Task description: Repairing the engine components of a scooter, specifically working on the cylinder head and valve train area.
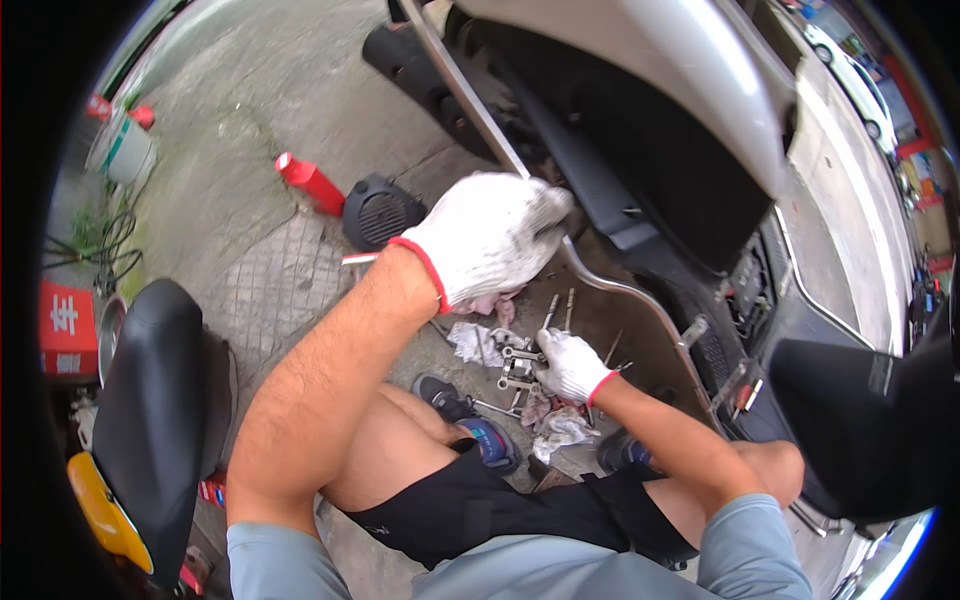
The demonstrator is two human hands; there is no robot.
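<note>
My left hand (495,238), in a white knit glove with a red cuff and grimy fingertips, is closed round the bent metal bar (480,118) along the scooter's side. Lower down, my right hand (572,367), gloved the same way, has its fingers curled at the edge of a small silvery metal engine part (515,372) with round ends. Its fingertips are partly hidden. Long metal studs (551,312) stand just beyond that part. Crumpled white rags (565,430) and a pinkish cloth (492,302) lie around it on the ground.
The scooter's pale body panel (690,70) rises at the right. A red bottle (312,184) lies near a black vented cover (383,212). Another scooter's black seat (160,380) stands at the left, with a red box (68,328) behind. My shoes (445,397) flank the parts.
</note>
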